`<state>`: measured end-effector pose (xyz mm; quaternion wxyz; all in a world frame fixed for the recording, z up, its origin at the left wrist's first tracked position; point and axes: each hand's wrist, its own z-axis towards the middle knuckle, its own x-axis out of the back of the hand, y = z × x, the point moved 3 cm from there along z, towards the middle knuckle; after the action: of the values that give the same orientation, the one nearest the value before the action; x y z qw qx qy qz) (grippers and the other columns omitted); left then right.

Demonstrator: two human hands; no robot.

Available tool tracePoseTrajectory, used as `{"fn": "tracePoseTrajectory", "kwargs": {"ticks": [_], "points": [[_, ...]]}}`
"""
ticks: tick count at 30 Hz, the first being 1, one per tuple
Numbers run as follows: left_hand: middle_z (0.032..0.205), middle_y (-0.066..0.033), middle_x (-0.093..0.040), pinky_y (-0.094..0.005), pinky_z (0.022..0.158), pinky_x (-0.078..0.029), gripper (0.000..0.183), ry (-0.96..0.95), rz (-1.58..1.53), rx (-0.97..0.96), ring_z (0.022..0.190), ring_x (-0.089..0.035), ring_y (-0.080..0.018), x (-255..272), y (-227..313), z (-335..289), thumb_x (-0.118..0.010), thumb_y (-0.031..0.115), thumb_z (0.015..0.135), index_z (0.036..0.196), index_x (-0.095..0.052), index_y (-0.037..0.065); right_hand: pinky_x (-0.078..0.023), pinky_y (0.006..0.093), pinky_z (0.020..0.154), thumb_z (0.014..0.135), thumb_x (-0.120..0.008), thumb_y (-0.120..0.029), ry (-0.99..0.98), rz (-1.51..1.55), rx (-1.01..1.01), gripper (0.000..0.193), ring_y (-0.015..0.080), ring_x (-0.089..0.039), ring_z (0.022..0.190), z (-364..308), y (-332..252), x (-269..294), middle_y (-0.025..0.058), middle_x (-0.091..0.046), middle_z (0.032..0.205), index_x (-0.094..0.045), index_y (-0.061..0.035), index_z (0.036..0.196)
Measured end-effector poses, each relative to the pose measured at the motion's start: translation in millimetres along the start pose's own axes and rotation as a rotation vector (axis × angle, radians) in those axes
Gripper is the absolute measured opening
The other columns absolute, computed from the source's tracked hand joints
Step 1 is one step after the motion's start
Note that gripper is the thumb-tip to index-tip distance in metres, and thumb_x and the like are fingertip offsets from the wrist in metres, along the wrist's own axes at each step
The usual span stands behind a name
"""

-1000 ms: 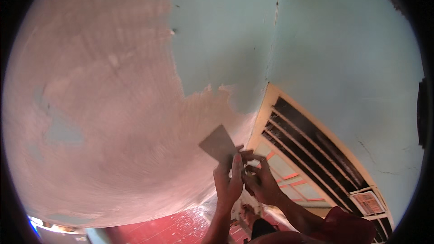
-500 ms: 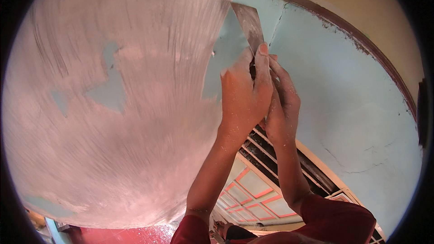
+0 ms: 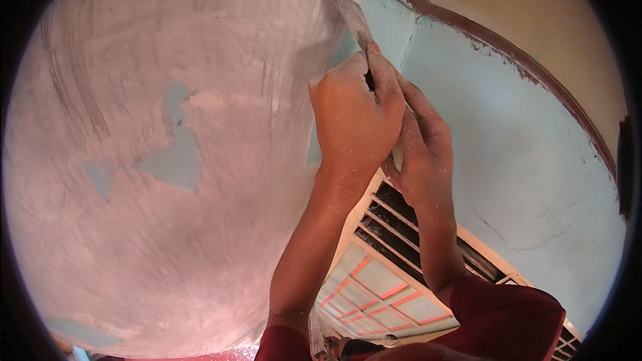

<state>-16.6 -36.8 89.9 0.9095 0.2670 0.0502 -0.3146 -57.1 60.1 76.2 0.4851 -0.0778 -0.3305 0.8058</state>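
Observation:
My left hand [image 3: 358, 110] is closed around a putty knife [image 3: 353, 19], its thumb pointing up along the dusty metal blade. The blade leans up and left, its tip at the upper right border of the pinkish-grey coating [image 3: 247, 227] on the wall. My right hand [image 3: 428, 150] presses close behind and right of the left one, fingers curled. What it grips is mostly hidden; a pale sliver shows near its palm. Dust covers both hands. Bare light-blue patches [image 3: 175, 160] interrupt the streaked coating.
To the right, a light-blue wall [image 3: 528, 140] with fine cracks meets the coated one at a corner. Dark red trim [image 3: 515, 53] runs along the top below a beige surface [image 3: 521, 0]. Lower down are a slatted vent [image 3: 394, 227] and a paned window frame [image 3: 374, 287].
Both hands and the putty knife have shifted up and slightly left. The blade has passed over part of the blue strip near the corner, where pinkish coating now shows.

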Motion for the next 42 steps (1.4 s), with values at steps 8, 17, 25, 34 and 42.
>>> {"fn": "tracePoseTrajectory", "kwargs": {"ticks": [8, 17, 25, 34, 42], "points": [[0.048, -0.0124, -0.048, -0.0353, 0.045, -0.032, 0.037, 0.006, 0.009, -0.016, 0.045, -0.04, -0.0114, -9.8, -7.2, 4.6, -0.055, 0.012, 0.094, 0.061, -0.054, -0.006, -0.046, 0.019, 0.069, 0.103, -0.043, -0.014, 0.043, 0.022, -0.089, 0.04, 0.006, -0.058, 0.083, 5.0, 7.2, 2.6, 0.0077, -0.066, 0.107, -0.051, 0.0028, 0.138], [0.048, -0.013, -0.049, -0.0359, 0.044, -0.032, 0.038, 0.014, 0.03, -0.046, 0.043, -0.039, -0.0132, -20.3, -15.7, 1.0, -0.055, 0.012, 0.094, 0.061, -0.054, -0.005, -0.034, 0.0166, 0.046, 0.103, -0.043, -0.013, 0.078, 0.103, -0.132, 0.039, 0.0, -0.045, 0.054, 6.5, 11.3, 6.3, 0.0002, -0.064, 0.087, -0.052, 0.002, 0.138], [0.048, -0.0142, -0.048, -0.0364, 0.044, -0.033, 0.037, 0.015, 0.033, -0.086, 0.043, -0.043, -0.0177, -29.1, -13.7, 5.6, -0.055, 0.011, 0.094, 0.06, -0.051, -0.004, -0.041, 0.0159, 0.057, 0.103, -0.042, -0.012, 0.032, 0.013, -0.084, 0.039, 0.0033, -0.056, 0.071, 13.7, 18.9, 19.5, 0.0047, -0.066, 0.099, -0.053, 0.0014, 0.138], [0.048, -0.0152, -0.049, -0.0353, 0.042, -0.036, 0.034, 0.073, 0.025, -0.123, 0.038, -0.047, -0.0239, -32.1, -8.4, 4.2, -0.054, 0.007, 0.093, 0.061, -0.05, -0.003, -0.047, 0.0198, 0.074, 0.103, -0.044, -0.013, 0.028, 0.049, -0.168, 0.038, 0.0087, -0.059, 0.093, 14.1, 9.6, 23.6, 0.0063, -0.065, 0.111, -0.053, 0.0015, 0.137], [0.048, -0.0158, -0.048, -0.0345, 0.042, -0.035, 0.034, 0.068, -0.04, -0.087, 0.039, -0.047, -0.0213, -30.2, -10.1, 14.5, -0.054, 0.007, 0.094, 0.061, -0.051, -0.003, -0.048, 0.0202, 0.079, 0.103, -0.045, -0.013, 0.057, 0.089, -0.158, 0.038, 0.0078, -0.058, 0.093, 18.8, 10.6, 16.5, 0.0065, -0.065, 0.109, -0.052, 0.0016, 0.138]]}}
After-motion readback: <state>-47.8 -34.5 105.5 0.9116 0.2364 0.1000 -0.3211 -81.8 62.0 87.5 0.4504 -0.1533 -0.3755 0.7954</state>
